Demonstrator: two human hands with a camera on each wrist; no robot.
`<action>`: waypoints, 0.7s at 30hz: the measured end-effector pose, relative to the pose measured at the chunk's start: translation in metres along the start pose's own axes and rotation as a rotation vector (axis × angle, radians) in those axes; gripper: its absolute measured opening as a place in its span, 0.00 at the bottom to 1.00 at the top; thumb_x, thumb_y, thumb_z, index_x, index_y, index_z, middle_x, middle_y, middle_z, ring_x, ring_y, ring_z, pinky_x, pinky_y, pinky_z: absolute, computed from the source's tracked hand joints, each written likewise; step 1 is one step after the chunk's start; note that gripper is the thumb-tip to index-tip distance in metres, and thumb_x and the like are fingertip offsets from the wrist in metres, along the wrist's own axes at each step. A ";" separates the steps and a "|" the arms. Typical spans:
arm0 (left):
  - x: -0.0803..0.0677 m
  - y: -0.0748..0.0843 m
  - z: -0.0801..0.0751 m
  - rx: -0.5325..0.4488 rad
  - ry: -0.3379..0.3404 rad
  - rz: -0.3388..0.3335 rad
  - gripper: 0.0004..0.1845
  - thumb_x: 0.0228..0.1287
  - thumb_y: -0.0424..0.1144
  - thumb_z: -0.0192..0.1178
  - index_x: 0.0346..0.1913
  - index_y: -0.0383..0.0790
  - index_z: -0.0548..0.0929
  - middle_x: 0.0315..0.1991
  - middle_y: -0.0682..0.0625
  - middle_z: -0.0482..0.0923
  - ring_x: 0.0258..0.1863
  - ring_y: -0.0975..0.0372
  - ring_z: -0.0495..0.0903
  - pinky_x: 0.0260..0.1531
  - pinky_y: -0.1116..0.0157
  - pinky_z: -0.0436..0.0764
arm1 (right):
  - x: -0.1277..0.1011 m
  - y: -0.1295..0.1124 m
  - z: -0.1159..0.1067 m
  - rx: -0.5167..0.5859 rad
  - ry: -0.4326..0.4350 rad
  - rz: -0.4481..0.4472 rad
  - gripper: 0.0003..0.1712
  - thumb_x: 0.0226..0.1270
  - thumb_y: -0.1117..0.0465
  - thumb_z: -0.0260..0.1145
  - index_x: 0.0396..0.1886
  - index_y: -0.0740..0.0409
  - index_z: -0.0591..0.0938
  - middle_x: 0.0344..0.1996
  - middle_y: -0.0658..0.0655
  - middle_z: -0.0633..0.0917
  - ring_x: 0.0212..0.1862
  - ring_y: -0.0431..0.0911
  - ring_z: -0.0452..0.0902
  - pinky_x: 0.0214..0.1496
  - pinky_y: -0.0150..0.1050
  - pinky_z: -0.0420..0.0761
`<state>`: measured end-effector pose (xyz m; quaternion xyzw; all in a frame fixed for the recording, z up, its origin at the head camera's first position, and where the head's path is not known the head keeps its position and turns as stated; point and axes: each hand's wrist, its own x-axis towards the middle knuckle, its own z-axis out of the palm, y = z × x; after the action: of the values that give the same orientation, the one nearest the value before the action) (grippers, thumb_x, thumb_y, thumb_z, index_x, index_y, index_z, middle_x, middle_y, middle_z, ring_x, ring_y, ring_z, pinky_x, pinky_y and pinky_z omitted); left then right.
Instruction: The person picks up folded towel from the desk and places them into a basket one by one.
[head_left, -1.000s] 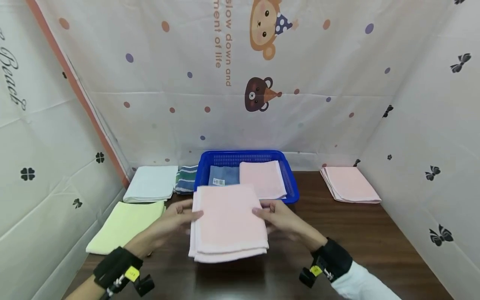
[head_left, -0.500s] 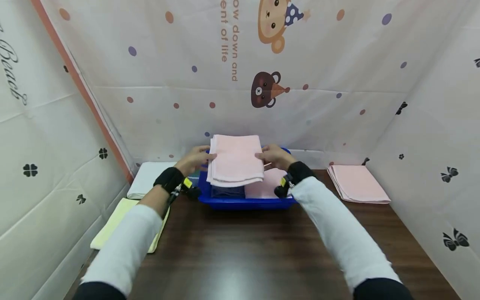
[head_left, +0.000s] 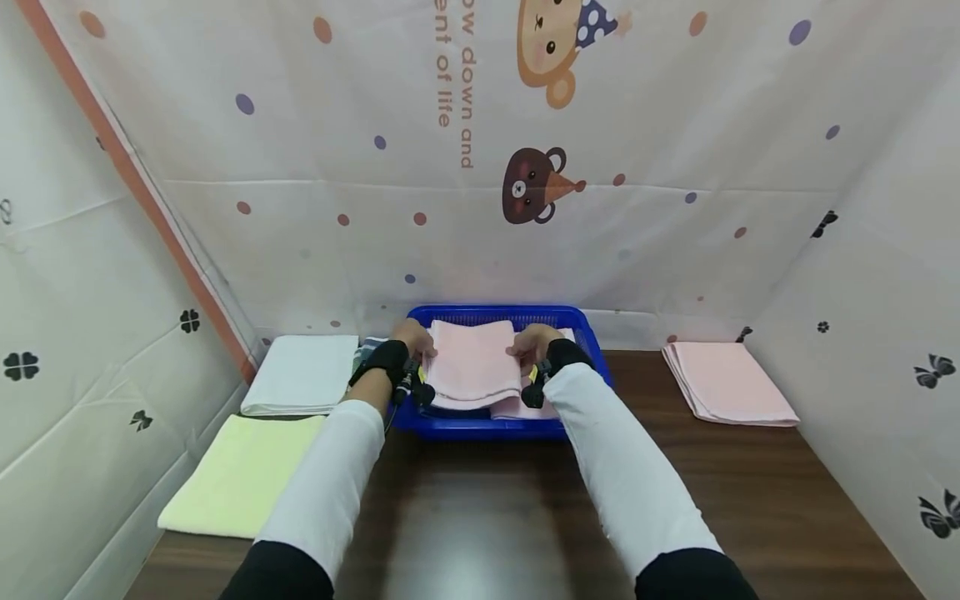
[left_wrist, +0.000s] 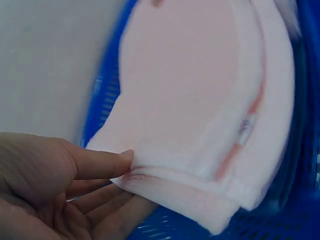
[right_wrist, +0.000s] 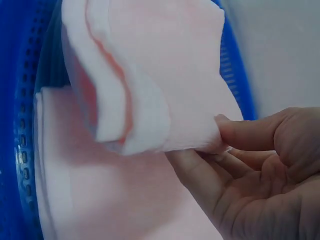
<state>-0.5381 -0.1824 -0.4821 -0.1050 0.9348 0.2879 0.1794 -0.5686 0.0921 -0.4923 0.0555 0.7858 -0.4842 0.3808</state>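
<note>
A folded pink towel [head_left: 472, 362] with white borders is held by both hands inside the blue basket [head_left: 480, 432], over its left half. My left hand [head_left: 413, 337] pinches the left edge, thumb on top and fingers beneath, as the left wrist view shows. On the opposite edge my right hand [head_left: 534, 343] pinches the towel the same way. Between the two grips the cloth bows, its layered folds showing in both wrist views. Under its right side lies a second folded pink towel [right_wrist: 125, 195] in the basket. The blue towel in the basket is mostly covered.
Left of the basket a folded white towel [head_left: 303, 373] lies behind a yellow-green one [head_left: 243, 475]. A striped towel [head_left: 365, 350] sits against the basket's left side. Another folded pink towel [head_left: 727, 382] lies at the right, near the printed cloth wall [head_left: 862, 333].
Both hands carried the pink towel forward from over the table to above the basket, then lowered it into the basket's left half. The other towels on the table stayed put.
</note>
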 end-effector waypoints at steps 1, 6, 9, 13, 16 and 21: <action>-0.013 0.005 0.000 0.055 0.016 0.013 0.16 0.53 0.41 0.78 0.35 0.30 0.87 0.28 0.42 0.88 0.32 0.54 0.87 0.35 0.63 0.85 | -0.010 0.000 0.005 -0.020 0.022 0.011 0.15 0.76 0.63 0.62 0.51 0.73 0.82 0.36 0.66 0.87 0.33 0.51 0.85 0.46 0.47 0.88; -0.094 0.041 0.008 0.175 0.159 -0.006 0.14 0.68 0.34 0.57 0.51 0.29 0.86 0.48 0.37 0.86 0.43 0.49 0.83 0.40 0.59 0.82 | -0.012 0.008 0.011 -0.139 -0.019 0.065 0.14 0.73 0.61 0.66 0.43 0.71 0.85 0.33 0.64 0.88 0.35 0.52 0.85 0.46 0.46 0.87; -0.118 0.052 0.015 0.146 0.196 -0.021 0.17 0.72 0.32 0.48 0.55 0.29 0.83 0.50 0.36 0.83 0.40 0.49 0.81 0.35 0.60 0.79 | -0.040 0.003 0.021 -0.180 0.004 0.091 0.12 0.72 0.62 0.67 0.41 0.70 0.86 0.34 0.64 0.88 0.35 0.52 0.84 0.47 0.45 0.86; -0.126 0.057 0.012 0.158 0.226 -0.002 0.17 0.70 0.32 0.49 0.54 0.30 0.84 0.52 0.36 0.83 0.43 0.48 0.83 0.39 0.59 0.82 | -0.128 -0.020 0.043 -0.080 0.132 0.099 0.21 0.78 0.66 0.57 0.65 0.73 0.75 0.56 0.72 0.83 0.53 0.59 0.84 0.65 0.50 0.81; -0.131 0.062 -0.002 0.193 0.231 0.015 0.18 0.69 0.33 0.51 0.56 0.31 0.83 0.57 0.37 0.82 0.51 0.47 0.82 0.50 0.56 0.83 | -0.174 -0.036 0.039 -0.005 0.105 0.091 0.28 0.82 0.64 0.51 0.76 0.71 0.62 0.69 0.74 0.73 0.68 0.62 0.75 0.73 0.51 0.74; -0.154 0.059 -0.044 0.258 0.238 0.014 0.20 0.73 0.36 0.47 0.61 0.33 0.80 0.61 0.37 0.80 0.59 0.46 0.79 0.58 0.48 0.79 | -0.174 -0.039 -0.011 -0.036 -0.037 0.054 0.34 0.82 0.58 0.53 0.79 0.67 0.56 0.71 0.76 0.69 0.73 0.63 0.69 0.74 0.51 0.73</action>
<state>-0.4273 -0.1456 -0.3584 -0.1081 0.9793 0.1524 0.0774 -0.4699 0.1298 -0.3485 0.0609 0.7854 -0.4604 0.4092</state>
